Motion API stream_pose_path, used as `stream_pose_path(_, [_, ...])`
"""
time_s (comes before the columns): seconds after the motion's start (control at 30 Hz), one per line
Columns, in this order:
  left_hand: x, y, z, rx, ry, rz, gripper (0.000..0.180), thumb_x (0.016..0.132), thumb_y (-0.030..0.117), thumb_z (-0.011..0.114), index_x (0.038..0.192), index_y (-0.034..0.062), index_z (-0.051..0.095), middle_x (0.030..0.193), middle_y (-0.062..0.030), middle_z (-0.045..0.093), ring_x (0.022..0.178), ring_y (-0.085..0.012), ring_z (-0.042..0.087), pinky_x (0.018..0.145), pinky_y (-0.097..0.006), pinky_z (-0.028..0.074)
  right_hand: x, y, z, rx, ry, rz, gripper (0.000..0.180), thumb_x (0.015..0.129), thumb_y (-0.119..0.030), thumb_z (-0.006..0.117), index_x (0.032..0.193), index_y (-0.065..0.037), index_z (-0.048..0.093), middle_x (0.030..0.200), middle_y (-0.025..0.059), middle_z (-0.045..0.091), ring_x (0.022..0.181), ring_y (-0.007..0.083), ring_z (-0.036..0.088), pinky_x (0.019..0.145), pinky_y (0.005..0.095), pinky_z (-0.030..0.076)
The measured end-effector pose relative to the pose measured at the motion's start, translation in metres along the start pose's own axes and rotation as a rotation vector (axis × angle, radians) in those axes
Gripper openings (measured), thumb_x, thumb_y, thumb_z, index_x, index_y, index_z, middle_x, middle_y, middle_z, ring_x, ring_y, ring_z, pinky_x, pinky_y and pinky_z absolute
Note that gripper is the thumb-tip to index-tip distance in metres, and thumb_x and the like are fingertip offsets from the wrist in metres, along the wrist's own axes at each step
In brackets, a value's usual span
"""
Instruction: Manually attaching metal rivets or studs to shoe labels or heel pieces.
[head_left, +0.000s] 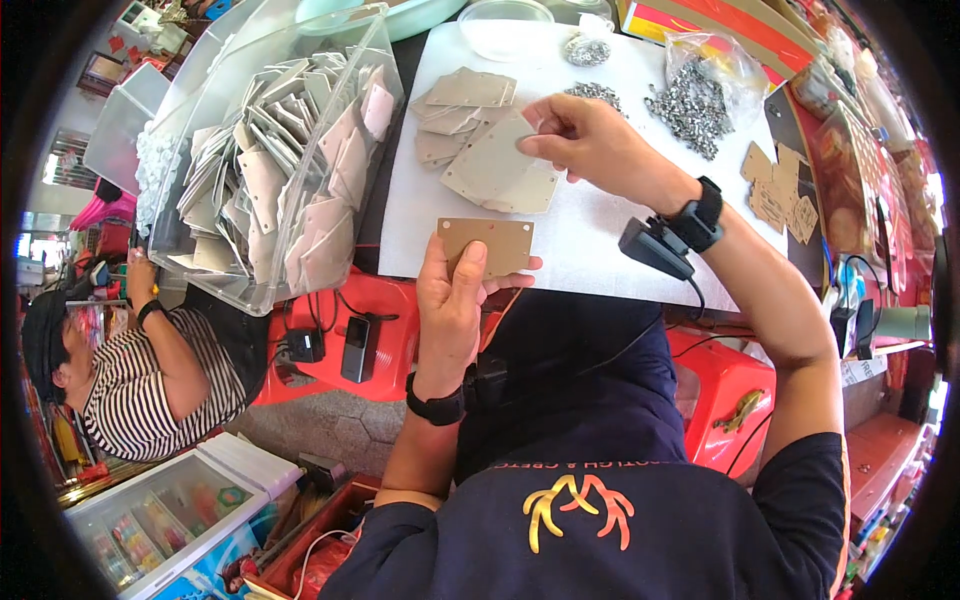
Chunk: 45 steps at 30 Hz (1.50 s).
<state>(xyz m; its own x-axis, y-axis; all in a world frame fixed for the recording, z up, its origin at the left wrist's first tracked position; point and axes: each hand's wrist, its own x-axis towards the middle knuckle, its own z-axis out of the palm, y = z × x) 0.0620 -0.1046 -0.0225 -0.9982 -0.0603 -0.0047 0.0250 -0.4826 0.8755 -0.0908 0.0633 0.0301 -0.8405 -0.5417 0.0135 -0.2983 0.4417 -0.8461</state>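
My left hand (pixel 452 305) holds a small brown cardboard piece (pixel 490 247) with holes along its edge, the thumb pressed on its face, at the near edge of the white work surface (pixel 600 240). Just beyond it, my right hand (pixel 605 145) pinches the upper edge of a grey cardboard piece (pixel 500 170) between thumb and fingers. That piece lies partly over other grey pieces, beside a loose pile of similar grey pieces (pixel 465 92). To the right of the pile, small metal fasteners (pixel 690 100) are heaped, partly inside a clear plastic bag.
A clear plastic bin (pixel 270 290) full of grey pieces stands to the left. Brown flat pieces (pixel 775 190) lie at the right edge. Another small bag of metal parts (pixel 588 50) sits at the back. A person in a striped shirt (pixel 150 390) is at far left.
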Motion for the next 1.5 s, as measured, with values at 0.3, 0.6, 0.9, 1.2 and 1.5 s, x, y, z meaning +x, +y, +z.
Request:
stream_pose_path(0.3, [0.01, 0.008, 0.022, 0.044, -0.062, -0.02, 0.029, 0.102, 0.015, 0.041, 0.125, -0.0014, 0.043, 0.111, -0.0202, 0.062, 0.09, -0.0352, 0.069, 0.074, -0.04, 0.058, -0.058, 0.011, -0.02, 0.884, -0.007, 0.302, 0.016, 0.096, -0.019, 0.063, 0.107, -0.007, 0.063, 0.089, -0.0038, 0.062, 0.08, 0.0036, 0.06, 0.067, 0.0204, 0.053])
stream_pose_path(0.6, [0.027, 0.006, 0.05, 0.068, -0.148, -0.004, 0.034, 0.102, 0.017, 0.038, 0.13, -0.0023, 0.041, 0.115, -0.0219, 0.062, 0.092, -0.0343, 0.069, 0.076, -0.041, 0.059, -0.098, 0.016, -0.033, 0.917, 0.11, 0.244, 0.017, 0.093, -0.021, 0.066, 0.103, -0.006, 0.066, 0.089, -0.0034, 0.063, 0.078, 0.0044, 0.059, 0.07, 0.0211, 0.053])
stream_pose_path(0.9, [0.042, 0.0, 0.065, 0.084, -0.161, 0.065, 0.038, 0.102, 0.016, 0.036, 0.136, -0.0028, 0.039, 0.116, -0.0192, 0.061, 0.101, -0.0353, 0.066, 0.084, -0.043, 0.057, -0.121, 0.022, -0.035, 0.737, 0.494, 0.1, 0.016, 0.092, -0.014, 0.067, 0.102, -0.002, 0.066, 0.089, -0.0009, 0.063, 0.078, 0.0064, 0.061, 0.068, 0.0225, 0.053])
stream_pose_path(1.2, [0.051, -0.008, 0.081, -0.125, -0.122, 0.071, 0.038, 0.104, 0.018, 0.037, 0.137, -0.0001, 0.039, 0.127, -0.0165, 0.054, 0.114, -0.0265, 0.059, 0.091, -0.041, 0.054, -0.138, 0.017, -0.011, -0.197, 0.586, -0.457, 0.031, 0.073, 0.007, 0.071, 0.103, -0.002, 0.067, 0.108, 0.0132, 0.061, 0.091, 0.0252, 0.065, 0.074, 0.0305, 0.055])
stream_pose_path(1.5, [0.051, -0.009, 0.084, -0.14, -0.153, 0.052, 0.039, 0.104, 0.019, 0.037, 0.138, 0.0017, 0.041, 0.131, -0.0134, 0.052, 0.116, -0.021, 0.055, 0.097, -0.038, 0.048, -0.134, 0.024, -0.001, -0.286, 0.502, -0.556, 0.033, 0.068, -0.001, 0.076, 0.099, -0.004, 0.065, 0.106, 0.0099, 0.061, 0.086, 0.0259, 0.062, 0.069, 0.0341, 0.054])
